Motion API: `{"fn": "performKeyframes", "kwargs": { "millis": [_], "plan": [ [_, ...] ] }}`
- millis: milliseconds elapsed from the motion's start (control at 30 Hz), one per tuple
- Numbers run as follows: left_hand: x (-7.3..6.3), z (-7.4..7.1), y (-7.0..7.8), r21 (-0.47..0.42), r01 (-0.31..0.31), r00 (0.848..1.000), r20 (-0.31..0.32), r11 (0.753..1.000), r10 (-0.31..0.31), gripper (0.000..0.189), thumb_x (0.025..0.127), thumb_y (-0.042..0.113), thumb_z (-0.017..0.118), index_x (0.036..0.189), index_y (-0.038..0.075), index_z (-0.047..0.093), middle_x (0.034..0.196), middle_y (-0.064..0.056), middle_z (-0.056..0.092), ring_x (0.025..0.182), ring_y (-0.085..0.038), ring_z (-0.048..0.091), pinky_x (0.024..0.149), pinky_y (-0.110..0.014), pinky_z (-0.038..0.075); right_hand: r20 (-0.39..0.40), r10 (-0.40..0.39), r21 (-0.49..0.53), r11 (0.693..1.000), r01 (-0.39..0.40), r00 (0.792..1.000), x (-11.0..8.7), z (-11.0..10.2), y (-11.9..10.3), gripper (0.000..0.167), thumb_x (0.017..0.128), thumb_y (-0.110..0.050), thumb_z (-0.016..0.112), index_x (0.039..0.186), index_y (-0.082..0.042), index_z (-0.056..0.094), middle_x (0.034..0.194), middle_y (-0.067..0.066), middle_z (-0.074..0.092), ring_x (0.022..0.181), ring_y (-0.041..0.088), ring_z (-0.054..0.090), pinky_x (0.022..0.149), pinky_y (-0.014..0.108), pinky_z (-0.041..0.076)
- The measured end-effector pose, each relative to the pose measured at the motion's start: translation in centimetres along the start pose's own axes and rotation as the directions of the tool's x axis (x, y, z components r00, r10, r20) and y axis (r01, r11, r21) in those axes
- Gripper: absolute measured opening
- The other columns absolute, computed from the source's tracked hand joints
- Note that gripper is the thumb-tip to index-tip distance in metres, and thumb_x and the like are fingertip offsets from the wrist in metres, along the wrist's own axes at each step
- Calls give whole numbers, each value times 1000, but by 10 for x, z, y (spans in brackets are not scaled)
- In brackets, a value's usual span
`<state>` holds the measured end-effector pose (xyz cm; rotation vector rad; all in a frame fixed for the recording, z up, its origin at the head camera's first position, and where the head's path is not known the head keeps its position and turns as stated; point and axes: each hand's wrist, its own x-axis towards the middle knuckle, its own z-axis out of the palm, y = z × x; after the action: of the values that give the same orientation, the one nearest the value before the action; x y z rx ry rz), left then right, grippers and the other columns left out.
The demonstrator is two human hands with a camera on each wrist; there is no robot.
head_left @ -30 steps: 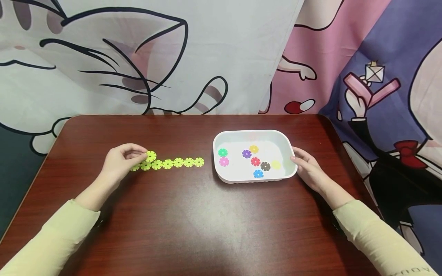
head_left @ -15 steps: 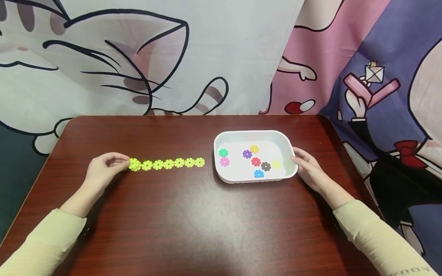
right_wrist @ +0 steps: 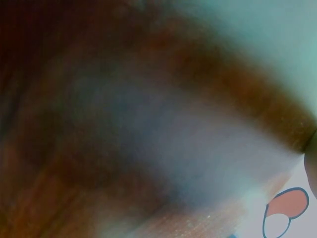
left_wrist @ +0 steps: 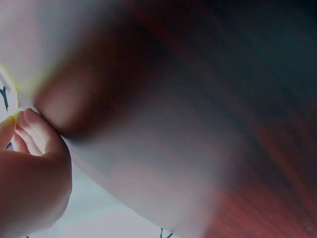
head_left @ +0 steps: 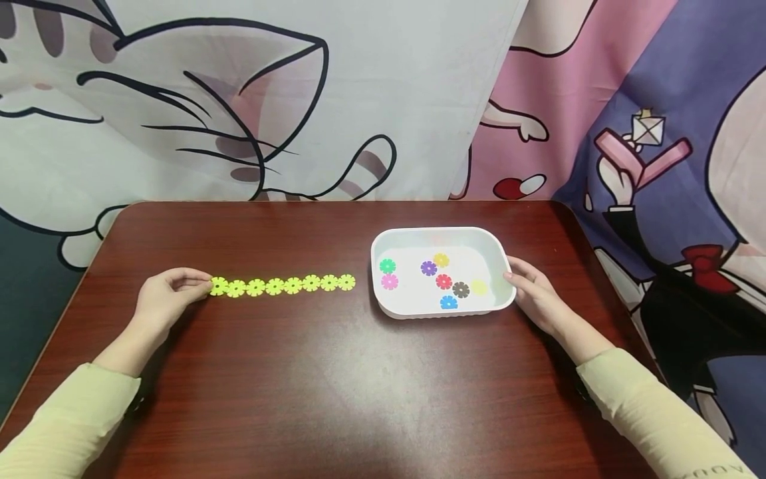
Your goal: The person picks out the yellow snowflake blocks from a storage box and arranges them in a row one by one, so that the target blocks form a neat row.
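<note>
A row of yellow-green flower-shaped discs runs across the left half of the table, their edges meeting. My left hand pinches the leftmost disc between thumb and fingers, at the row's end. In the left wrist view the fingers come together on a sliver of yellow at the frame's left side. My right hand grips the right rim of a white tray, thumb over the edge and fingers behind it. Only a bit of that hand shows in the right wrist view.
Inside the tray lie loose flower discs, including a green one, a pink one, a red one and a blue one. The brown table ends at a printed curtain.
My left hand has carried a disc leftward and down from above the row to its left end, lengthening the line. The right hand and tray have stayed in place.
</note>
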<state>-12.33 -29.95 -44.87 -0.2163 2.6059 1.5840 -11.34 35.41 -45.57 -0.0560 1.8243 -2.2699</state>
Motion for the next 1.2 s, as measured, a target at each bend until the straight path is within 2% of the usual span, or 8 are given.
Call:
{"fn": "performKeyframes", "kwargs": {
  "millis": [100, 233, 367, 467, 533, 667, 767, 1200],
  "plan": [
    [0, 0, -1, 47, -5, 1000, -12, 999, 6, 5, 97, 13, 75, 102, 11, 78, 75, 35, 67, 71, 15, 65, 67, -7, 51, 2, -1, 3, 1000, 1, 1000, 0, 0, 0, 34, 109, 1, 46, 133, -15, 62, 127, -4, 69, 112, 5, 67, 95, 18, 55],
    [0, -1, -1, 113, -8, 999, -32, 994, 12, 22, 97, 15, 75, 109, -3, 75, 73, 38, 64, 70, 17, 63, 67, -7, 48, 4, -1, 8, 1000, 0, 1000, 0, 0, -1, 34, 108, 1, 46, 133, -15, 62, 126, -4, 69, 112, 5, 67, 95, 18, 56],
    [0, -1, -1, 169, -3, 999, -49, 986, 11, 29, 97, 17, 74, 114, -7, 74, 71, 40, 60, 69, 18, 60, 67, -6, 46, -1, 4, 16, 1000, -4, 1000, 0, 0, -1, 34, 108, 2, 46, 132, -16, 63, 125, -4, 70, 111, 5, 68, 94, 18, 56],
    [0, -2, -1, 220, -6, 999, -51, 975, 17, 32, 98, 19, 73, 116, -7, 74, 72, 40, 59, 69, 19, 57, 67, -7, 45, -3, 7, 13, 1000, -7, 1000, 1, 1, -1, 34, 108, 2, 46, 132, -16, 63, 125, -5, 70, 110, 5, 68, 93, 19, 57],
    [0, -3, -2, 261, -19, 998, -49, 965, 33, 31, 98, 20, 73, 115, -5, 75, 74, 35, 62, 69, 19, 56, 68, -8, 44, -3, 8, 8, 1000, -8, 1000, 1, 1, -1, 34, 108, 1, 46, 132, -16, 63, 126, -5, 69, 111, 5, 67, 94, 19, 57],
    [1, -3, -2, 345, -61, 996, -46, 937, 82, 28, 97, 22, 75, 110, -2, 78, 81, 7, 79, 68, 22, 53, 72, -12, 43, -9, 4, 4, 1000, -4, 1000, 1, 2, -1, 33, 108, 1, 46, 132, -16, 63, 126, -4, 68, 111, 6, 67, 94, 19, 56],
    [2, -3, -2, 392, -90, 992, -47, 916, 118, 26, 96, 22, 76, 107, -1, 79, 87, -10, 82, 67, 24, 51, 72, -14, 43, -11, 4, 3, 1000, -4, 1000, 2, 2, -1, 33, 108, 0, 46, 131, -16, 63, 126, -4, 68, 112, 6, 66, 95, 19, 56],
    [4, 0, -3, 416, -147, 979, -66, 898, 191, 19, 92, 18, 79, 97, 0, 79, 78, -3, 77, 63, 18, 52, 67, -9, 41, -17, 2, 21, 1000, -1, 1000, 0, 1, 0, 34, 108, 2, 46, 130, -17, 64, 123, -5, 69, 110, 5, 67, 94, 18, 56]
  ]
}}
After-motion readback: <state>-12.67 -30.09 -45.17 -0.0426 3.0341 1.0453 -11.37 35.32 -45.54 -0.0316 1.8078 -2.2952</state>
